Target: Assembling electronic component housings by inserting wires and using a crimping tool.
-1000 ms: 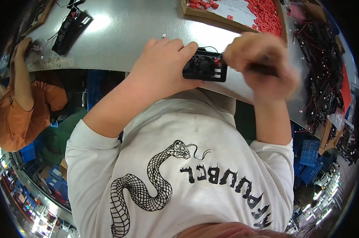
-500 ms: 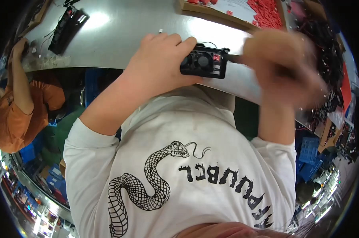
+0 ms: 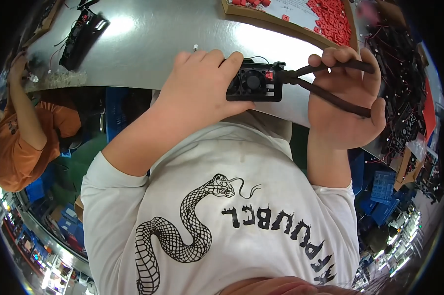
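Observation:
My left hand (image 3: 202,83) is closed round the left part of a black plastic housing (image 3: 277,92), which it holds over the near edge of the metal table. Small black fans (image 3: 253,81) sit inside the housing, with a red piece (image 3: 269,74) at its right end. A thin dark wire arches above it. In my right hand (image 3: 344,98) is a pair of dark-handled pliers (image 3: 325,97), handles spread apart between the fingers and thumb. The jaws of the pliers reach the right end of the housing beside the red piece; their exact contact is too small to tell.
A cardboard tray (image 3: 281,28) with many small red parts (image 3: 330,22) stands at the far right. Beyond my right hand lies a heap of black parts and wires (image 3: 401,83). Another black housing (image 3: 82,42) rests at the far left, near a person in orange (image 3: 30,137).
My right hand, blurred before, has come lower and now shows clearly with the pliers' handles spread. The housing in my left hand has shifted only slightly.

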Demonstrator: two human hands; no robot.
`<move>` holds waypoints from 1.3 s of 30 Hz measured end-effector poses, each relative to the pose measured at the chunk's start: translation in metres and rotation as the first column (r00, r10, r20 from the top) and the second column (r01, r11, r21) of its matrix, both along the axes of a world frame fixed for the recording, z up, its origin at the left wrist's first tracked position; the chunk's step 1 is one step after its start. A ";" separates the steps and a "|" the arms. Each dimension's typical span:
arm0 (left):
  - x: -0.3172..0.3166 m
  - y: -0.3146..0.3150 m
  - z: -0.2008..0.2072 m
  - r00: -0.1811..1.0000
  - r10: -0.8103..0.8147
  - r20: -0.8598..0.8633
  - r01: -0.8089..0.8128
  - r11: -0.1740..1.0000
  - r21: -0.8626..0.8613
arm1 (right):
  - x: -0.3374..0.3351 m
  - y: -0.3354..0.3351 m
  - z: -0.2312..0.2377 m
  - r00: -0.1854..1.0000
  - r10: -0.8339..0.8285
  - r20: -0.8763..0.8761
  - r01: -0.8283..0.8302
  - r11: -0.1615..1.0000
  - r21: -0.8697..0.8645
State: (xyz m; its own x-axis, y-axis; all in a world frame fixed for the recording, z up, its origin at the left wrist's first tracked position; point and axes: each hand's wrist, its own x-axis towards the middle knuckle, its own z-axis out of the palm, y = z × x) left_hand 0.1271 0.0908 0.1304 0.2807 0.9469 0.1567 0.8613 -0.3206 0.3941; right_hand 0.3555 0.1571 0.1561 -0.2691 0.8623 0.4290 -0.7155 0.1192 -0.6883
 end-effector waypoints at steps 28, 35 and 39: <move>-0.006 0.016 0.002 0.997 -0.071 -0.022 0.071 0.997 -0.010 | 0.003 0.045 -0.001 0.892 0.406 0.197 -0.451 0.787 0.421; -0.015 0.042 0.007 0.904 -0.401 0.145 0.422 0.892 -0.164 | -0.036 0.061 0.021 0.507 0.737 0.447 -0.843 0.533 0.076; -0.005 0.017 0.006 0.969 -0.243 -0.033 0.242 0.969 -0.044 | 0.005 0.020 0.026 0.852 0.455 0.260 -0.484 0.873 0.057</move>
State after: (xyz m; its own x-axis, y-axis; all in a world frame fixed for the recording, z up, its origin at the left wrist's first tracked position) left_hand 0.1218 0.1080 0.1364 0.5077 0.8551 0.1052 0.7743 -0.5064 0.3795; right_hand 0.3607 0.1770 0.1816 -0.7328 0.5558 0.3925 -0.5288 -0.1021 -0.8426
